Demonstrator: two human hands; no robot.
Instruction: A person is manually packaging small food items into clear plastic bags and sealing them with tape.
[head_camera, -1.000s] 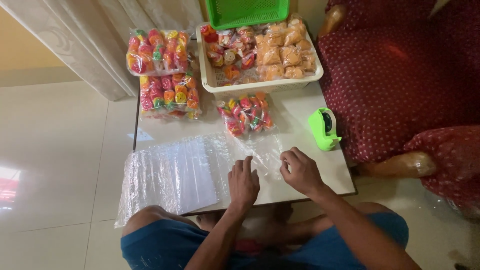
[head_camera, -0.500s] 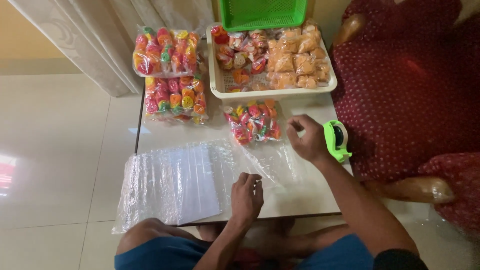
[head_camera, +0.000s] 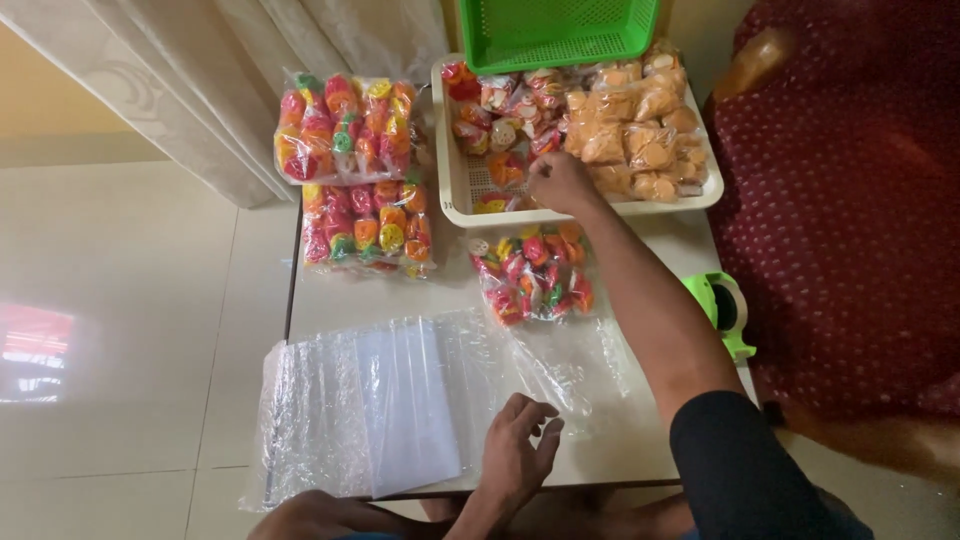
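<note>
My right hand (head_camera: 560, 182) reaches into the white tray (head_camera: 447, 170) at the back of the table, its fingers curled down among small colourful snack packets (head_camera: 500, 110). Whether it grips one is hidden. Orange snack packets (head_camera: 640, 130) fill the tray's right half. My left hand (head_camera: 515, 450) rests with fingers spread on a loose clear plastic bag (head_camera: 540, 360) near the table's front edge. A stack of clear bags (head_camera: 370, 410) lies just left of it. A filled bag of colourful packets (head_camera: 535, 272) sits between the tray and my left hand.
Two more filled bags (head_camera: 345, 125) (head_camera: 365, 225) lie at the table's back left. A green basket (head_camera: 560, 30) stands behind the tray. A green tape dispenser (head_camera: 722, 310) sits at the right edge, beside dotted red fabric (head_camera: 850, 200). A curtain (head_camera: 200, 80) hangs left.
My right hand left the clear bag, passed the tape dispenser and moved up into the white tray. My left hand stayed on the clear plastic.
</note>
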